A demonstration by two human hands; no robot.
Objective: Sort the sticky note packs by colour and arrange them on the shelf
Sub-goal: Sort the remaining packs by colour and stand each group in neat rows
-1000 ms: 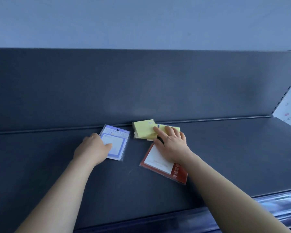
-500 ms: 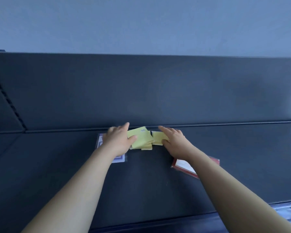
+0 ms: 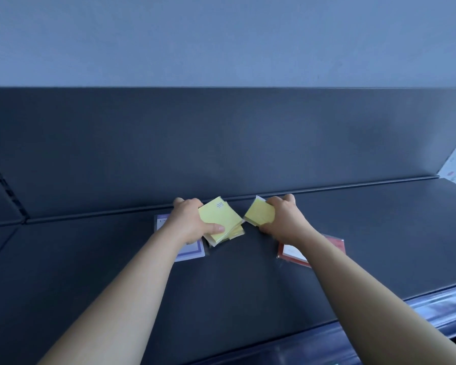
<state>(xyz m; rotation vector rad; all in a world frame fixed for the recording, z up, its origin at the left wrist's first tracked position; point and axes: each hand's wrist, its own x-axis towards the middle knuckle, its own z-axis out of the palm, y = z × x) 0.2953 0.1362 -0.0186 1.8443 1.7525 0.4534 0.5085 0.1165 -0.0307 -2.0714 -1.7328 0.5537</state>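
Hands split the yellow packs: left hand (image 3: 188,222) grips the left stack (image 3: 220,219), right hand (image 3: 284,219) the right stack (image 3: 259,214). Stacks nearly touch at their near corners, tilted toward each other above the shelf (image 3: 234,280).

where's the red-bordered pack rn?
Head view, right of centre: the red-bordered sticky note pack lies flat on the dark shelf, partly hidden under the right forearm, below the right hand.

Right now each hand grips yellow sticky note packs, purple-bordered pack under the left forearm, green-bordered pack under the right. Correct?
Not quite. In the head view the flat pack under the right forearm is red-bordered, not green. The rest holds: left hand and right hand each grip yellow sticky note packs, purple-bordered pack under the left forearm.
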